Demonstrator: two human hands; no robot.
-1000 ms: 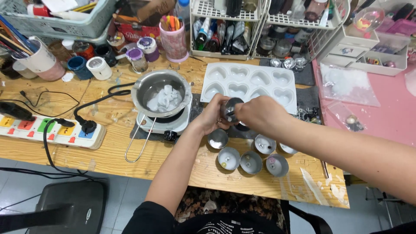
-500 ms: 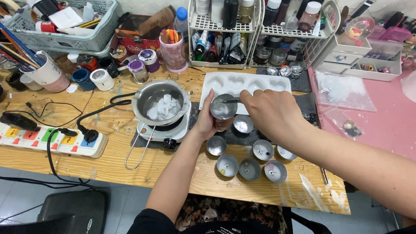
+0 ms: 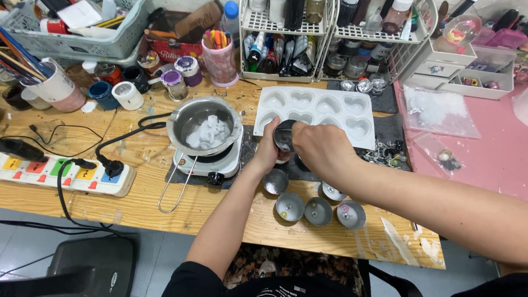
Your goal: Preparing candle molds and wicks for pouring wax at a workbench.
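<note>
A wooden table (image 3: 137, 190) is seen across the frame, and both forearms are stretched up from the bottom edge toward its middle. The left hand (image 3: 269, 147) is closed around a small metal cup (image 3: 284, 135), which is held tilted in the air just below the white heart-shaped mould (image 3: 330, 107), near the centre of the picture. The right hand (image 3: 319, 148) is bent over the cup from the right side, with its fingers curled at the rim; whether something thin is pinched in these fingers cannot be told, because they are hidden by the back of the hand. Left of the hands, a metal melting pot (image 3: 204, 125) with white wax pieces is placed on a small electric hot plate (image 3: 212, 160). Below the hands, a group of empty metal cups (image 3: 290, 206) is standing on the table. Compared with half a second before, the cup has been tipped more and brought lower, and the right hand has been moved down over it, so the cup's inside is no longer shown.
</note>
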